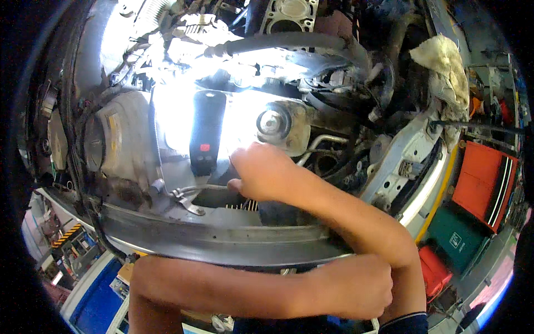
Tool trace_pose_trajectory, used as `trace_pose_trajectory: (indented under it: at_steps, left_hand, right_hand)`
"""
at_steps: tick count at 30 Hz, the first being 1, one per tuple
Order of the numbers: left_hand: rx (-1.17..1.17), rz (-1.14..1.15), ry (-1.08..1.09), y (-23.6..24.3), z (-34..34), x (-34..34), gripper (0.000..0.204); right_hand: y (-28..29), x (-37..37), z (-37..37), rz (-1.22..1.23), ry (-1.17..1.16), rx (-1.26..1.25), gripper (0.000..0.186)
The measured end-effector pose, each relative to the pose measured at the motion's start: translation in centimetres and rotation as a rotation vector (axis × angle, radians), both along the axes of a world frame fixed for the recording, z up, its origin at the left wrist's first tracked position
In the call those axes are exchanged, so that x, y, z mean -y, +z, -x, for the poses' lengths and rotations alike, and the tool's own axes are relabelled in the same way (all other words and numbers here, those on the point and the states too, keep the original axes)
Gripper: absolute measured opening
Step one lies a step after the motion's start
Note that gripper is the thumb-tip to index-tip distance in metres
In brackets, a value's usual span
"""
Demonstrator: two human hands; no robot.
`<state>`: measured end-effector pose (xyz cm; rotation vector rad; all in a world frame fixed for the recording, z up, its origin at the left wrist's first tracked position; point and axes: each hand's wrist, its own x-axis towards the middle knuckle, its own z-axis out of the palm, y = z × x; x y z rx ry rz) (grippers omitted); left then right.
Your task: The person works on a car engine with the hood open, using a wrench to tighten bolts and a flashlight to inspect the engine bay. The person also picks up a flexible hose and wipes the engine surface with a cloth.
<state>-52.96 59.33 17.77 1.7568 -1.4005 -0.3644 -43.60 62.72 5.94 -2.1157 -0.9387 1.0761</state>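
My right forearm comes up from the lower right, bends at the elbow and reaches left over the engine bay. My right hand [260, 171] is closed, its fingers curled beside a black work light [207, 133] with a red button; anything inside them is hidden. The bright light stands against a pale metal cover with a round dark mount [273, 121]. Across the lower part of the view lies my left forearm. My left hand [359, 285] is a closed fist in front of my right arm below the elbow; what it holds, if anything, cannot be seen.
A metal front crossmember [222, 245] runs between my arms. Behind the light are a thick dark hose [289, 42] and an exposed engine block [290, 12]. A dirty cloth [443, 67] hangs on the right fender. Red and green boxes [456, 234] stand to the right.
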Motion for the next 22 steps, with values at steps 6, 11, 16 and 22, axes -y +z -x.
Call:
trace_pose_trajectory:
  at_steps: [6, 11, 16, 22]
  left_hand:
    - [0.204, 0.013, -0.049, -1.3, -2.1, -0.2, 0.018]
    - [0.320, 0.168, 0.283, -2.2, -3.4, -0.5, 0.038]
    - [0.331, -0.172, 0.538, 5.0, 0.0, 2.9, 0.037]
    - [-0.203, -0.318, 1.014, 3.4, 13.8, 17.4, 0.021]
  right_hand:
    - [4.0, 7.2, -0.9, -0.109, -0.119, 0.051, 0.037]
    - [12.9, 23.1, 4.4, -0.476, -0.870, 0.022, 0.028]
    - [15.7, 41.1, 19.1, -0.647, -1.511, -0.142, 0.020]
    - [11.3, 59.5, 36.1, -0.620, -1.737, -0.291, 0.031]
